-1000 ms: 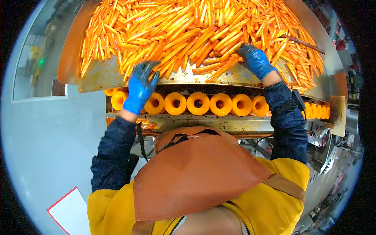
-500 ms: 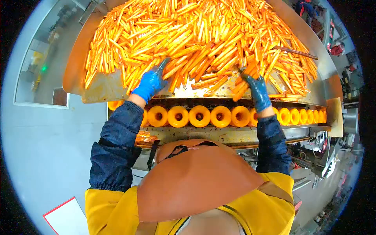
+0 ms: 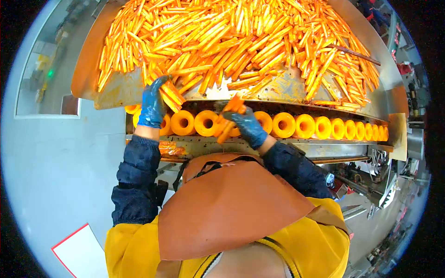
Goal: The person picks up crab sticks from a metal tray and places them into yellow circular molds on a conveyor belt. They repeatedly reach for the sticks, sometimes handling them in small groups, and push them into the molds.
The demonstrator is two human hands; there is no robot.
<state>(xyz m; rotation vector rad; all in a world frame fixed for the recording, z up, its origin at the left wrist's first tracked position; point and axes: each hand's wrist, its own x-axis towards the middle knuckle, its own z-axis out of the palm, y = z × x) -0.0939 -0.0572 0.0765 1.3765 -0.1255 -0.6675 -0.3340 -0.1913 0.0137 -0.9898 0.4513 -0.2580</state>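
A heap of glossy orange food sticks (image 3: 222, 41) covers most of a metal tray (image 3: 123, 90). At the tray's front left edge, my left hand (image 3: 154, 104), in a blue glove, is closed on several sticks (image 3: 172, 96) that slant down to the right. My right hand (image 3: 249, 128), gloved in wet dark blue, grips a small bunch of orange sticks (image 3: 228, 118). That bunch is tilted, above the row of round orange cups (image 3: 283, 125) with hollow centres, and partly covers some of them.
A dark rod (image 3: 357, 54) lies among the sticks at right. Below the cups runs a metal ledge (image 3: 278, 149) with an orange-smeared packet (image 3: 170, 148) at its left. A brown apron (image 3: 232, 208) covers my front. Machine parts (image 3: 361, 185) stand at lower right.
My right hand has moved left and toward me with its bunch, from the tray to the cups. My left hand has shifted left and down and closed on sticks.
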